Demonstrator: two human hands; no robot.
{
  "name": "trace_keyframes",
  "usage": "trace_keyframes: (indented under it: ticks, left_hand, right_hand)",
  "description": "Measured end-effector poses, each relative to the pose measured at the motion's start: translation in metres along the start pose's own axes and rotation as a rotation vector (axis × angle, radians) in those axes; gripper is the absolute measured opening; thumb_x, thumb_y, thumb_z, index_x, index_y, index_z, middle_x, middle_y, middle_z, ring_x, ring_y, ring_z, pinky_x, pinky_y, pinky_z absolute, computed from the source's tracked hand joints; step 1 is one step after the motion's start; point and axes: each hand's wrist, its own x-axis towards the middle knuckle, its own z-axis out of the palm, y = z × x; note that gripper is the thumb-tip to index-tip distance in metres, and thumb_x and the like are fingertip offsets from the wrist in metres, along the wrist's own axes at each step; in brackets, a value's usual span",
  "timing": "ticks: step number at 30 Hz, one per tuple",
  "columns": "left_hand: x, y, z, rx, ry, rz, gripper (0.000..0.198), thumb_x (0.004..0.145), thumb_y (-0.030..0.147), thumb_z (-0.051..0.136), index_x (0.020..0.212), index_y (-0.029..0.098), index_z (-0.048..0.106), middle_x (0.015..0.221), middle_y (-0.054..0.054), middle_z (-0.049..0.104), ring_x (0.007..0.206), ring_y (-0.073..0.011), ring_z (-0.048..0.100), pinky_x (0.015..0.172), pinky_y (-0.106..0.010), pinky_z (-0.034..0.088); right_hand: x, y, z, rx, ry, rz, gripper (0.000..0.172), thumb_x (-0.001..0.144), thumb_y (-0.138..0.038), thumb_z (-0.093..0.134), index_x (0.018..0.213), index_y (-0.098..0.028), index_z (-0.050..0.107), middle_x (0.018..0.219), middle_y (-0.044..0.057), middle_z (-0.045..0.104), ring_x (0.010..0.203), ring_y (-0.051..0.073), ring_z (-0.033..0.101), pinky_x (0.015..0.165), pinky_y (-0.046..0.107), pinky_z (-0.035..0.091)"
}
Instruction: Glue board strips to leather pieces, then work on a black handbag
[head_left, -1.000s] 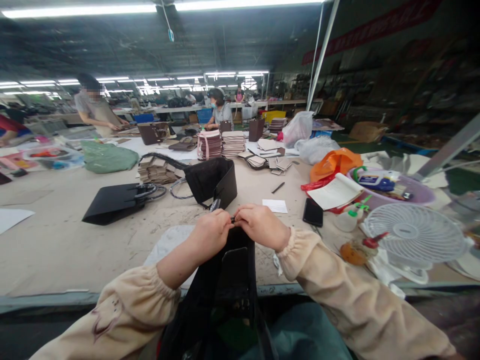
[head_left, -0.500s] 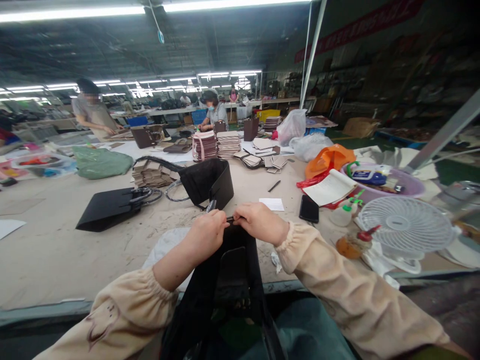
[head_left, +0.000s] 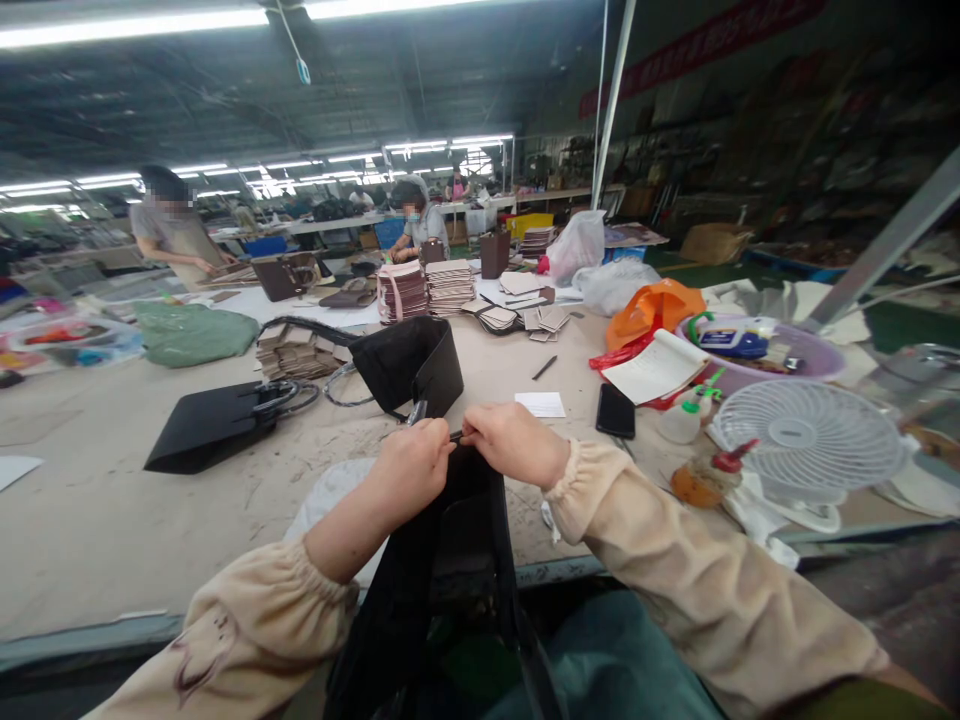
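A black handbag stands open toward me at the table's front edge, partly over my lap. My left hand pinches its far rim from the left. Close beside it, my right hand grips the same rim, fingers closed on the edge. The short stretch of rim between my fingertips is in view; the fingertips themselves are partly hidden. Just beyond my hands stands another black bag with its mouth open. A flat black bag with looped handles lies to the left.
At right are a phone, white fan, glue bottle, notepad and purple basin. Stacked pieces stand farther back, a green plastic bag at left. Two people work across the table.
The view has shifted slightly, so the table's things sit a little farther left. Both hands keep their hold on the handbag's rim, with hardly any movement.
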Motion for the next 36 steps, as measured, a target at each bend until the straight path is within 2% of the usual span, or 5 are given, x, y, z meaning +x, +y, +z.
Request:
trace_keyframes:
  ticks: [14,24,29,32,36]
  left_hand:
    - [0.003,0.002,-0.004,0.029,-0.037,-0.012,0.015,0.085,0.018,0.041,0.071,0.019,0.048,0.068,-0.003,0.057,0.063,-0.0174,0.055,0.058,-0.029,0.035]
    - [0.006,-0.001,0.001,0.009,0.013,-0.047,0.016,0.081,0.021,0.046,0.065,0.020,0.044,0.061,-0.001,0.054,0.058,-0.0167,0.054,0.055,-0.029,0.032]
    - [0.008,-0.001,0.002,-0.068,-0.004,-0.075,0.005,0.081,0.021,0.046,0.080,0.020,0.050,0.066,-0.001,0.059,0.062,-0.0177,0.058,0.058,-0.028,0.038]
    - [0.009,-0.001,0.002,-0.141,-0.005,-0.084,0.015,0.081,0.018,0.046,0.095,0.019,0.051,0.077,-0.002,0.066,0.070,-0.0185,0.062,0.063,-0.029,0.042]
    - [0.009,0.000,0.001,-0.090,-0.048,-0.048,0.017,0.084,0.018,0.043,0.089,0.019,0.060,0.082,-0.005,0.069,0.073,-0.0196,0.064,0.065,-0.029,0.042]
  right_hand:
    - [0.002,-0.004,-0.005,-0.059,-0.028,0.026,0.005,0.086,-0.018,0.050,0.085,-0.018,0.055,0.076,0.004,0.065,0.068,0.015,0.060,0.059,0.025,0.033]
    - [0.001,-0.002,-0.004,-0.078,-0.027,0.056,0.008,0.087,-0.022,0.049,0.087,-0.019,0.056,0.076,0.004,0.067,0.067,0.017,0.061,0.058,0.026,0.033]
    - [0.002,0.000,-0.003,-0.002,-0.004,0.086,0.008,0.085,-0.021,0.053,0.090,-0.019,0.058,0.076,0.002,0.067,0.068,0.016,0.061,0.060,0.025,0.035]
    - [0.002,0.003,-0.002,0.109,0.037,0.087,0.020,0.082,-0.019,0.058,0.102,-0.020,0.058,0.081,0.001,0.069,0.074,0.016,0.063,0.066,0.024,0.039]
    - [0.000,0.008,-0.003,0.296,0.062,0.092,0.043,0.085,-0.016,0.053,0.128,-0.019,0.048,0.085,0.001,0.071,0.078,0.014,0.065,0.074,0.025,0.044]
